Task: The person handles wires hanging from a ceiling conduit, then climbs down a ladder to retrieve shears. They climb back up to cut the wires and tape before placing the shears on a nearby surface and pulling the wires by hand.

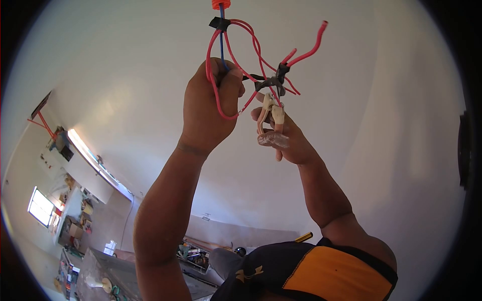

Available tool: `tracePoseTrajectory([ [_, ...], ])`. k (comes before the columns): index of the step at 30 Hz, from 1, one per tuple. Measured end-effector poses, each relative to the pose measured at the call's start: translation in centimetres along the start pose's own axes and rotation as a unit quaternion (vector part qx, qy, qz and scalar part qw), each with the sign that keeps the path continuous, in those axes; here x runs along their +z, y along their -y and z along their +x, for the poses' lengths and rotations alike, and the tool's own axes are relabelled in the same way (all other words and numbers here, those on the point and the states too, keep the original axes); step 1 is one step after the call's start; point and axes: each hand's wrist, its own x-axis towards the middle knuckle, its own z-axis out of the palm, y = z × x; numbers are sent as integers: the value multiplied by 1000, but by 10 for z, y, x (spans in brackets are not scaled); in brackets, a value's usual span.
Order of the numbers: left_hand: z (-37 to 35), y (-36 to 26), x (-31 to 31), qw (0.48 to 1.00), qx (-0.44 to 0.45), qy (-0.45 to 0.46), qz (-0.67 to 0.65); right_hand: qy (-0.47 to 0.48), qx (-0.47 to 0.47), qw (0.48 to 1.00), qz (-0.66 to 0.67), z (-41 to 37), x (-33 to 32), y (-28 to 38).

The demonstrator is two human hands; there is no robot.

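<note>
My left hand is raised and closed, thumb against fingers, on a blue wire that runs down into its grip. A dark strip of tape shows beside its fingertips. Pliers with pale, worn handles are in my right hand, fingers wrapped around them. Their jaws point up at a joint bound in black electrical tape. Red wires loop around my left hand to this joint, and a thicker red end sticks out beyond it.
The wires hang from an orange conduit end at the white ceiling. Below left are a shelf with boxes, a bright window and a grey table. A tray of tools stands low behind my left arm.
</note>
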Motion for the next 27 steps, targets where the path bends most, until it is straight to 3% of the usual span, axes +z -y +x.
tracePoseTrajectory([
  [6, -4, 0, 1, 998, 10, 0, 56, -27, 67, 995, -70, 0, 6, 11],
  [13, -6, 8, 4, 992, 62, -6, 110, 5, 68, 994, -80, -1, 4, 9],
  [15, -4, 9, 5, 987, 86, 0, 133, 28, 62, 997, -20, 0, 3, 10],
  [19, -4, 7, 4, 995, 45, 4, 91, 21, 66, 997, -38, 4, 5, 9],
  [21, -4, 8, 4, 997, 22, 0, 70, 38, -3, 997, 72, 7, 8, -6],
  [25, -6, 14, 4, 997, 42, -2, 70, 34, 13, 991, 130, 9, 13, -10],
  [27, -4, 16, 3, 995, 49, -5, 86, -29, -7, 989, 147, 8, 22, -3],
])
